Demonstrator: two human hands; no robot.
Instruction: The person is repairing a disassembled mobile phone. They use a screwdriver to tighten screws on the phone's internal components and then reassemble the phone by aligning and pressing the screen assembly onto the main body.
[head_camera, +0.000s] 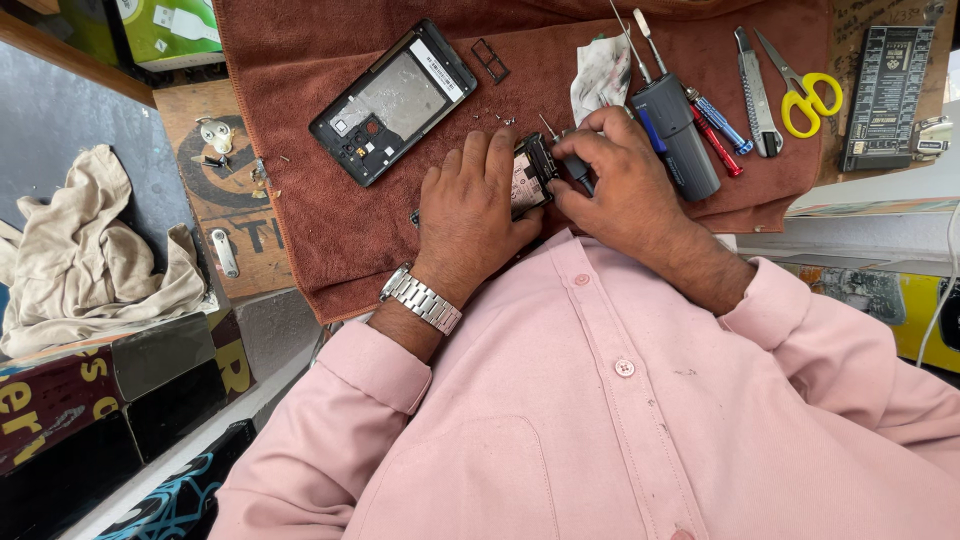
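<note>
My left hand (468, 205), with a metal watch on its wrist, lies flat over an opened phone body (530, 172) on a brown cloth (300, 240) and holds it down. My right hand (618, 180) grips a small dark-handled screwdriver (572, 160) whose tip points up and left beside the phone's upper edge. Most of the phone is hidden under my hands. Several tiny screws (495, 118) lie on the cloth just above my left hand.
A black phone back frame (393, 102) and a small card tray (490, 60) lie further up. To the right are a grey tool holder (675, 130), red and blue screwdrivers (718, 130), a utility knife (755, 95), yellow scissors (808, 95) and a crumpled tissue (600, 75). A beige rag (95, 250) lies at left.
</note>
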